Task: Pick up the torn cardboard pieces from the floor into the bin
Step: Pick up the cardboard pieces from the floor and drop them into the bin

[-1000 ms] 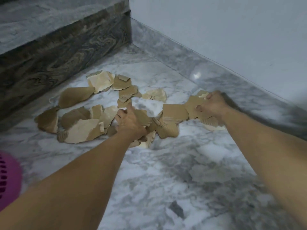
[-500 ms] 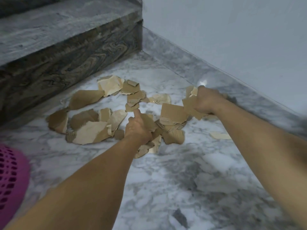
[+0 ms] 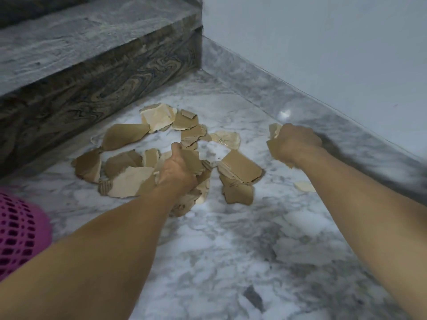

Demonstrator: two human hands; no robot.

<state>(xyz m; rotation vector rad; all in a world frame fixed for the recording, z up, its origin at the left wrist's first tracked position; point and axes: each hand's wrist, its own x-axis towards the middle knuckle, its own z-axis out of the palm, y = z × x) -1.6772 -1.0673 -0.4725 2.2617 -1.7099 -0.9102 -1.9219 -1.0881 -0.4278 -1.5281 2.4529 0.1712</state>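
Head view: torn cardboard pieces (image 3: pixel 129 181), brown and cream with ragged edges and some exposed corrugation, lie in a loose cluster on the grey-white veined marble floor (image 3: pixel 231 262), near the step. Left hand (image 3: pixel 178 169) has fingers curled around a brown piece within the cluster. Right hand (image 3: pixel 293 145) is raised, clenched on a bunch of crumpled scraps. One small cream scrap (image 3: pixel 303 187) lies apart beside the right forearm. Pink perforated plastic bin (image 3: pixel 20 229) sits at the left edge. Dark swirl-grained stair riser (image 3: pixel 92 88) stands behind the cluster.
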